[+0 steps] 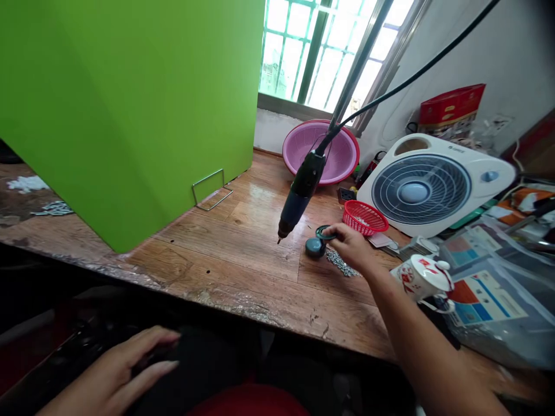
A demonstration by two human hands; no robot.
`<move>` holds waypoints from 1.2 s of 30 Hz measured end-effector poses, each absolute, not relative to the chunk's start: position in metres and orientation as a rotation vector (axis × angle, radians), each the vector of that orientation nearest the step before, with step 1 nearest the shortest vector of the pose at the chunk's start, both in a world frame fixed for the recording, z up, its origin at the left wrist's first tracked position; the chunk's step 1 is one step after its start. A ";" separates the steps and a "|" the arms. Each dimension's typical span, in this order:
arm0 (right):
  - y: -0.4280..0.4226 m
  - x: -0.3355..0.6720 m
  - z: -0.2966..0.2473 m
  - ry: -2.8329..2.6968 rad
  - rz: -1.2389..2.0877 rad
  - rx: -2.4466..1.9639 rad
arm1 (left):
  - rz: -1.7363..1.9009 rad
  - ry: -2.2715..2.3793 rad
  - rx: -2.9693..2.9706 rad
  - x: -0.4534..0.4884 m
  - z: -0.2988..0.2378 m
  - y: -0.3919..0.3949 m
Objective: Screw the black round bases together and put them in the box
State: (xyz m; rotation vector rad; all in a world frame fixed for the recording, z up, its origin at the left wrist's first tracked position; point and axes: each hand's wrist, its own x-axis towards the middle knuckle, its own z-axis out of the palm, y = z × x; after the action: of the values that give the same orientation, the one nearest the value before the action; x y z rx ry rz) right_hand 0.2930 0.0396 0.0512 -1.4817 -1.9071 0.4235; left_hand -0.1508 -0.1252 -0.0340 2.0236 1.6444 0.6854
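Note:
My right hand (352, 248) reaches over the wooden table, its fingers closed on the edge of a dark green ring-shaped part (325, 232). Just beside that ring lies a rounded dark teal part (314, 248); whether the two touch is unclear. Small silvery screws (342, 264) are heaped under and beside the hand. A dark electric screwdriver (303, 185) hangs tip down to the left of it, touched by neither hand. My left hand (124, 370) is low in front of the table edge, thumb and fingers apart. Black parts (65, 355), hard to make out, lie in shadow beside it.
A green panel (173, 115) stands on the left, with a wire stand (212, 190) at its foot. Behind are a pink basin (299, 153), red basket (366, 218) and white fan (485, 164). A lidded mug (429, 274) and plastic boxes (485, 294) are at right.

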 end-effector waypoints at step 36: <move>-0.047 0.358 -0.015 -1.935 -0.288 -2.126 | 0.823 1.062 2.099 0.022 0.003 -0.075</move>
State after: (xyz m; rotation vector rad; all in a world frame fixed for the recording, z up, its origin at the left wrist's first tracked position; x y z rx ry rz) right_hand 0.3576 -0.0468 -0.0155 -2.1263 -1.9352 -0.2876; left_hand 0.0221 -0.0749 0.0029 2.0990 1.0616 0.8228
